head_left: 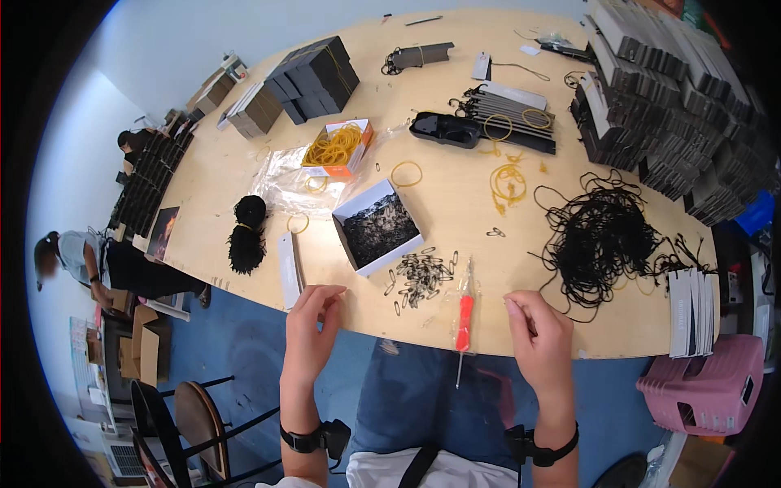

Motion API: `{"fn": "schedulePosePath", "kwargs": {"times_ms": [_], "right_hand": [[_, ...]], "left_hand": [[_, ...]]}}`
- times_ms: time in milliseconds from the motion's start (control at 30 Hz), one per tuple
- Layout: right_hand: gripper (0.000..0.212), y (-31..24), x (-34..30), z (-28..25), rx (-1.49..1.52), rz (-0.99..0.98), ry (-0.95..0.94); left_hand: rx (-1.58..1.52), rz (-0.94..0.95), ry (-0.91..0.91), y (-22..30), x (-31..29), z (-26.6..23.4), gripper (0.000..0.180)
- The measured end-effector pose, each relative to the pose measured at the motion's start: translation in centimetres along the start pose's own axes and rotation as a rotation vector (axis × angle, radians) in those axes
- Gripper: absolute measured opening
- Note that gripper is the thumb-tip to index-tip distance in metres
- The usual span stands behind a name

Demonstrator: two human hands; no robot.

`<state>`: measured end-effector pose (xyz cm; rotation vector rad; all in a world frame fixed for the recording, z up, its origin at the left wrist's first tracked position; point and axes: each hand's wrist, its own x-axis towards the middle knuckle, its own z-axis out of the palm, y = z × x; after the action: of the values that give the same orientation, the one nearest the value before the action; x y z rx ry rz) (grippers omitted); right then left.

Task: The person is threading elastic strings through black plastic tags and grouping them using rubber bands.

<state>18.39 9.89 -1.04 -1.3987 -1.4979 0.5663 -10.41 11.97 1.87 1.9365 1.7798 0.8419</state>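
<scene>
My left hand [313,325] is over the table's front edge, fingers curled in and nothing visible in them, beside a pale flat strip [290,271]. Across from it my right hand [541,333] is also loosely closed, with no object showing. Between them lies a red-handled screwdriver-like tool [464,321] in clear wrap, its thin shaft sticking out past the edge. A loose pile of small dark safety pins [421,277] sits left of the tool. Behind the pile, a white open box [381,266] holds many small dark pieces. A tangle of black cords [602,244] spreads right of my right hand.
A box of yellow rubber bands [338,150], a black cord bundle [247,236] and a black tray [445,130] stand farther back. Tall grey stacks [667,98] rise at right, above a pink plastic box [704,386]. Chairs [199,419] and another person [81,256] are at left.
</scene>
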Motion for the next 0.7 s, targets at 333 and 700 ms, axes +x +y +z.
{"fn": "schedulePosePath", "kwargs": {"times_ms": [333, 700], "right_hand": [[0.005, 0.5, 0.0, -1.0, 0.198, 0.049, -0.003], [0.01, 0.9, -0.3, -0.8, 0.143, -0.009, -0.002]], "left_hand": [[-0.053, 0.045, 0.039, -1.9, -0.5, 0.8, 0.023], [-0.033, 0.136, 0.264, -3.2, -1.6, 2.2, 0.018]]}}
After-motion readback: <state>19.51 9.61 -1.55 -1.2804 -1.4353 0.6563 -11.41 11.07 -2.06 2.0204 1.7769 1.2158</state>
